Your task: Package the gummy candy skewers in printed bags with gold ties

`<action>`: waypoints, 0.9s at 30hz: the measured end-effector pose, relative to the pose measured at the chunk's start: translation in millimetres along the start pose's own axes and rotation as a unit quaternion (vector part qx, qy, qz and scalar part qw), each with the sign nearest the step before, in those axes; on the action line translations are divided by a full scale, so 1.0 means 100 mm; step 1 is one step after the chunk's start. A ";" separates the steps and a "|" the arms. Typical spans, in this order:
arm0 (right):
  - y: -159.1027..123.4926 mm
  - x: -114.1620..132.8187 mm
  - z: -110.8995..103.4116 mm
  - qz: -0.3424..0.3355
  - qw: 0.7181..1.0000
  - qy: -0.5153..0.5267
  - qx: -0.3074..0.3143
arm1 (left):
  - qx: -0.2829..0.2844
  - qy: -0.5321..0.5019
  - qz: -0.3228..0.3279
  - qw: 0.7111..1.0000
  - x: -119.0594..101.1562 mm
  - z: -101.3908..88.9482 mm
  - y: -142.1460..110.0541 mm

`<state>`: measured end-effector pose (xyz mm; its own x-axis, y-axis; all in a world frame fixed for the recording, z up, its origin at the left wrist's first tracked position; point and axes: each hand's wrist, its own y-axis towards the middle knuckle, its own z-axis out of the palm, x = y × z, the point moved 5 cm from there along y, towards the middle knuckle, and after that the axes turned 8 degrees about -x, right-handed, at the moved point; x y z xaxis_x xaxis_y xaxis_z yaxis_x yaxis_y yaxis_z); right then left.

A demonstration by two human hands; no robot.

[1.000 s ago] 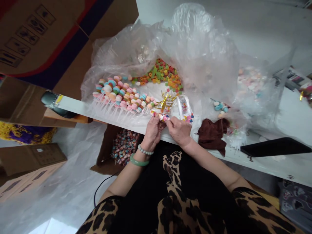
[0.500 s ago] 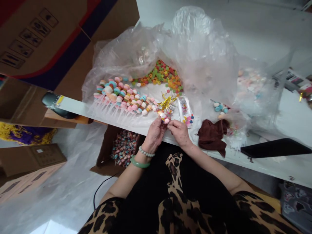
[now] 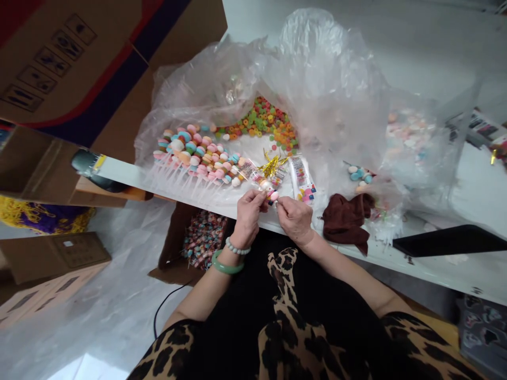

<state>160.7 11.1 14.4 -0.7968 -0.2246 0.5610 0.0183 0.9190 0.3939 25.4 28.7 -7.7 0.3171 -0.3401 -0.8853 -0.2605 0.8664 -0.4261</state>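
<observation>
Head view: left hand [image 3: 249, 219] and right hand [image 3: 295, 220] meet just over the white table edge [image 3: 122, 170], fingers pinched on a cellophane-wrapped candy skewer [image 3: 266, 186]. Bare candy skewers [image 3: 190, 161] lie in rows nearby, sticks toward the edge, within easy reach.

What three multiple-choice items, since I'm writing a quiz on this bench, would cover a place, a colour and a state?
1. Where does the brown cloth lie?
A) On the floor
B) On the bench, right of the hands
C) On the person's lap

2. What colour is the bangle on the left wrist?
A) Green
B) Red
C) Black

3. What state is the candy packet in?
A) Lying flat on the bench
B) Sealed inside the plastic sheet
C) Held up by the left hand and right hand

Answers:
1. B: the cloth sits on the bench top beyond the right hand.
2. A: the band shows green.
3. C: fingers of both hands pinch it above the bench edge.
</observation>
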 end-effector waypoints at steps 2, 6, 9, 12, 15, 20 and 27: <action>0.02 -0.05 0.01 0.069 0.995 0.071 0.026 | 0.001 -0.012 -0.009 1.000 0.03 0.01 0.00; 0.03 -0.18 0.12 0.260 0.918 0.284 0.091 | 0.038 -0.044 0.000 0.998 0.03 0.05 0.01; 0.00 -0.21 0.26 0.374 0.816 0.409 0.166 | 0.084 -0.072 -0.034 0.993 0.03 0.07 0.02; -0.01 -0.21 0.31 0.410 0.775 0.429 0.216 | 0.124 -0.079 -0.067 0.987 0.02 0.08 0.03; 0.01 -0.21 0.29 0.380 0.810 0.381 0.232 | 0.145 -0.058 -0.056 0.986 0.03 0.08 0.02; 0.08 -0.22 0.11 0.202 0.970 0.086 0.105 | 0.033 0.041 0.007 0.999 0.06 0.00 0.01; 0.00 -0.04 0.08 -0.035 0.996 -0.035 0.068 | -0.043 -0.005 -0.009 0.999 -0.03 -0.04 0.09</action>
<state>159.7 14.6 6.5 -0.8337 -0.2711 0.4810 -0.1170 0.9381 0.3260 18.2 36.0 -9.4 0.3309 -0.3506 -0.8761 -0.3318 0.8259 -0.4559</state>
